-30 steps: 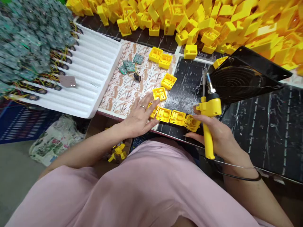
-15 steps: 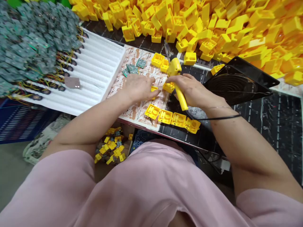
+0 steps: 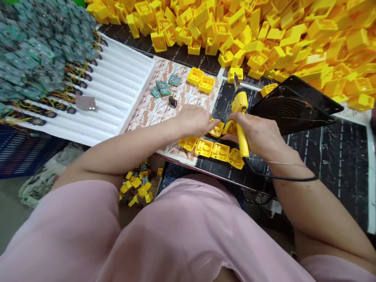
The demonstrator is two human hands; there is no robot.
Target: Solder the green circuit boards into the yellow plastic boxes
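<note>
Head view: your left hand (image 3: 194,119) is palm down over the desk (image 3: 329,156), fingers bent, fingertips and thumb at a small open yellow case (image 3: 216,129); can't tell if it's gripped or just touched. Your right hand (image 3: 260,131) is wrapped around a yellow soldering gun (image 3: 240,102), handle toward you, tip angled away. In view the tip overlaps a single yellow block (image 3: 235,76); contact unclear. Second open case (image 3: 230,127) sits right by your right fingers and thumb, partly hidden, just beside the first.

Nearest you, a front row of four open cases (image 3: 204,148) runs along the desk edge, slightly bent, right below both hands. Two more cases (image 3: 206,84) stand together farther back, on the patterned sheet (image 3: 154,109). Left of those: a few loose circuit boards (image 3: 163,88), with a small dark part (image 3: 172,102) near them.

Far left, a white ridged tray (image 3: 120,70) carries a big board heap (image 3: 35,47) with wires, plus a flat brownish plate (image 3: 85,103). Black fan (image 3: 282,107) leans right of your gun. Big yellow heap (image 3: 235,23) across the back.
</note>
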